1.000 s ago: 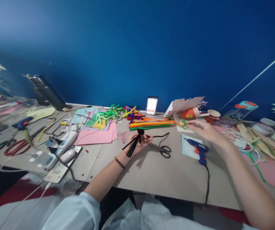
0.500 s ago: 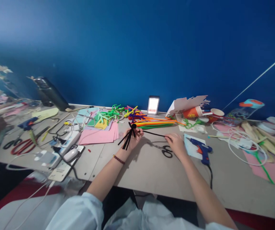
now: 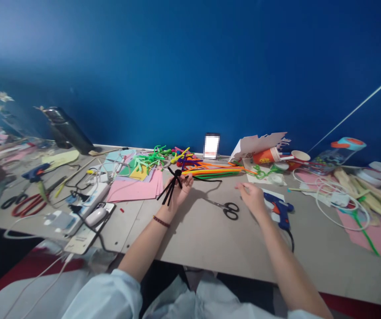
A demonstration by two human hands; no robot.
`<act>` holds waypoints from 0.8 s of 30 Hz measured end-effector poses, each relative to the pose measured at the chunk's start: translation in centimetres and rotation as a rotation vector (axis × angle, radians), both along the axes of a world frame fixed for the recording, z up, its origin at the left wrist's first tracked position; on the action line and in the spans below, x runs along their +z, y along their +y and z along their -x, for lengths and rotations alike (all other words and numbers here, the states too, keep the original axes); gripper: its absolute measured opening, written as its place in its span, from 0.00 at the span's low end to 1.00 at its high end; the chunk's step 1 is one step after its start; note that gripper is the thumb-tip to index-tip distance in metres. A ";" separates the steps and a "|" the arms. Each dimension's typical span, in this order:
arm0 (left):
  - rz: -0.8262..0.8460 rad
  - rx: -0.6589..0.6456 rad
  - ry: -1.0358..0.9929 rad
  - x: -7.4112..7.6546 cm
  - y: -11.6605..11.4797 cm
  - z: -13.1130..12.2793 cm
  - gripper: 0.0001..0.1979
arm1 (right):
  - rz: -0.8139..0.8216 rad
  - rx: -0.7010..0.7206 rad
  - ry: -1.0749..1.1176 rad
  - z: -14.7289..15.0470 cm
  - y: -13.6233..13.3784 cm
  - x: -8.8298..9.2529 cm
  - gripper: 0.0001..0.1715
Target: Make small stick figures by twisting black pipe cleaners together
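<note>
Pink paper (image 3: 132,190) lies just left of the person's left fingers. Left hand (image 3: 180,190): fingers gripping a black fuzzy-stem bundle (image 3: 177,173), one strand trailing rightward. Scissors (image 3: 231,211) on table (image 3: 203,246), between both hands' fingers. Right hand (image 3: 250,195): fingers bent, apart from that strand; cannot tell whether tips meet. Glue gun (image 3: 283,210) just right of them.

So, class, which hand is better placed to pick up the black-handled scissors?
Probably the right hand: it looks empty and is nearer the scissors' handles; the left hand holds the black bundle.
</note>
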State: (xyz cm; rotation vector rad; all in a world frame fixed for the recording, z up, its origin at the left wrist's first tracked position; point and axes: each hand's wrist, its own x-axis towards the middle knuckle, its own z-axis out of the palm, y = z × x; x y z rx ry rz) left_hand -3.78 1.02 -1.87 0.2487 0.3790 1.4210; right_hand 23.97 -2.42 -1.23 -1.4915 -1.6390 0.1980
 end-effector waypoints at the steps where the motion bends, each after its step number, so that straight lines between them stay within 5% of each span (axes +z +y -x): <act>1: -0.015 -0.032 0.006 0.2 -0.3 -0.2 0.11 | -0.028 0.027 -0.068 0.6 -0.2 0.6 0.23; 6: -0.100 -0.147 0.036 0.7 -1.6 -1.2 0.12 | -0.141 0.039 -0.293 2.8 -0.9 4.0 0.23; 10: -0.162 -0.262 0.056 0.9 -1.9 -1.3 0.14 | -0.211 -0.093 -0.224 3.1 -0.9 5.2 0.22; 13: -0.221 -0.358 0.106 1.0 -2.3 -1.2 0.16 | -0.235 -0.115 -0.092 4.1 -1.0 4.2 0.12; 16: -0.224 -0.393 0.167 1.0 -2.6 -1.2 0.17 | -0.088 0.181 0.019 6.1 -1.2 2.3 0.23; 19: -0.231 -0.416 0.164 0.9 -2.7 -1.3 0.16 | -0.010 0.439 0.088 7.9 -1.4 0.6 0.15; 24: -0.213 -0.404 0.155 0.9 -2.2 -1.3 0.14 | -0.028 0.335 0.127 7.5 -1.4 -0.3 0.13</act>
